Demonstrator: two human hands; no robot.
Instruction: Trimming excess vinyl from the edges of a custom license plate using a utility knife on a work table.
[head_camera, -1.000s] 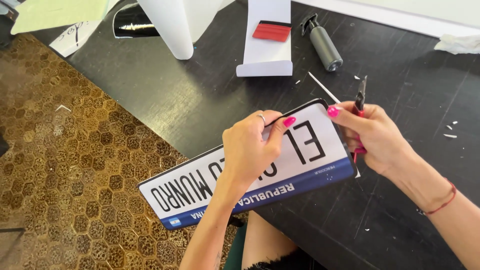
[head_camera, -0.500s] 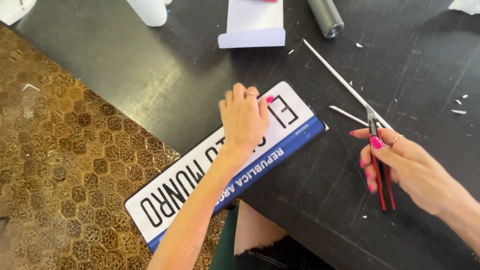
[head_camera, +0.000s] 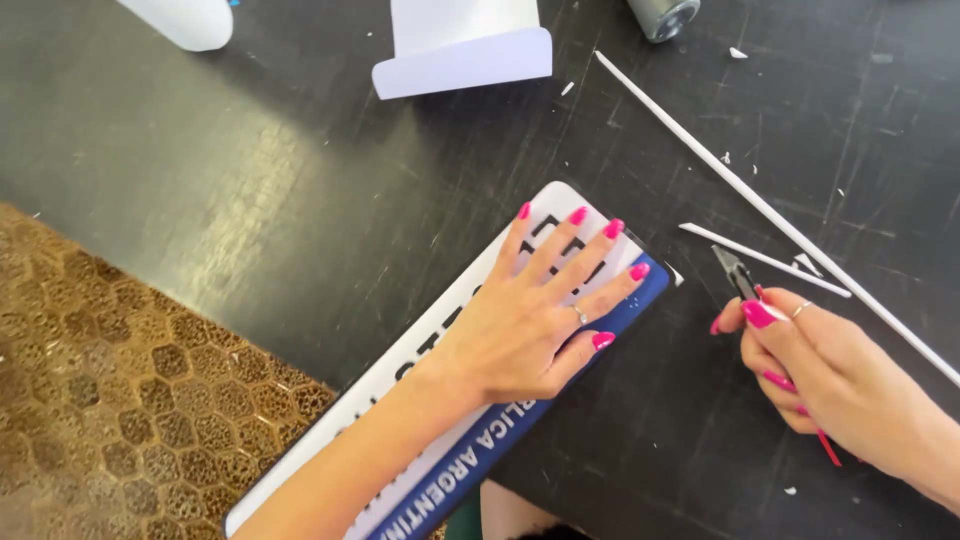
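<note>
**Flat palm on the plate, cutters in the other hand**

Nearest the camera, the left hand (head_camera: 535, 310) lay open and flat, fingers spread, pressing down on the far end of a long white licence plate (head_camera: 600, 305) with a blue band along its near edge. The forearm ran along the plate towards the lower left, hiding much of its face. The plate rested slantwise on the black table (head_camera: 300, 200), its near end jutting past the table's edge above the brown honeycomb-patterned floor (head_camera: 110, 400).

To the right, well clear of the plate, the right hand (head_camera: 830, 375) was curled closed around a small pair of cutters (head_camera: 742, 280) with red handles, the dark tip pointing up and away towards a short white strip (head_camera: 765, 260). Just beyond that, a long thin white strip (head_camera: 770, 215) crossed the table diagonally. Small white offcuts were scattered round about.

Farthest off, a folded white card (head_camera: 465, 50) stood by the top edge, with a white container (head_camera: 185, 20) to its left and a grey cylinder (head_camera: 665, 15) to its right, both cut off by the frame.
</note>
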